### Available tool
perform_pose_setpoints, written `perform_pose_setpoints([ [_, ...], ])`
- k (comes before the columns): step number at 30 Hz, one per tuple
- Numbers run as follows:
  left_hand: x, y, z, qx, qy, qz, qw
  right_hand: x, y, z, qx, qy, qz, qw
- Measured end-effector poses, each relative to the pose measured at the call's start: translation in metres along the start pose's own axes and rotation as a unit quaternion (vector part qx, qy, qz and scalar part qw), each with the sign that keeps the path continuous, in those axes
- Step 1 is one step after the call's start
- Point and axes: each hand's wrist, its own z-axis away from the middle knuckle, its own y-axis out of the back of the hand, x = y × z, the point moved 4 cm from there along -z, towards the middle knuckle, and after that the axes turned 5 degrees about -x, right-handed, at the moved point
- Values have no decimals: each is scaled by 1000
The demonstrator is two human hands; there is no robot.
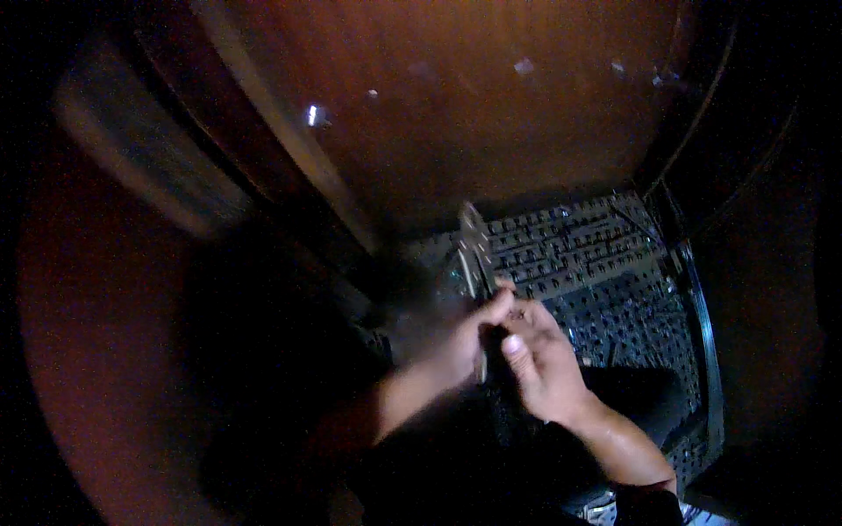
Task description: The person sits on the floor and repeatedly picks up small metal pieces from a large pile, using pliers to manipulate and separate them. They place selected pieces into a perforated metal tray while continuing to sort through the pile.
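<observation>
In dim light, my left hand is closed around a long, narrow metal piece with bright edges. It points up and away from me, and motion blurs it, so its exact kind cannot be told. Below the fingers, a pale end of it shows. My right hand meets the left one at the fingertips, its fingers curled and its thumb bent inward. Whatever lies between those right fingers is too dark and small to make out.
A brown wood-like panel rises ahead, with small bright spots on it. Beneath lies a perforated metal floor mat with a curved bluish rim on its right. A light upright strip stands at the left; the surroundings are very dark.
</observation>
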Motion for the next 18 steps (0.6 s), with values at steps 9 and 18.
perform_pose_setpoints([
  [9,91,-18,27,-57,-65,141,986,18,-19,16,83,-222,-482,843],
  [18,82,-23,29,-51,-113,32,992,-7,-20,3,32,-138,-29,989],
])
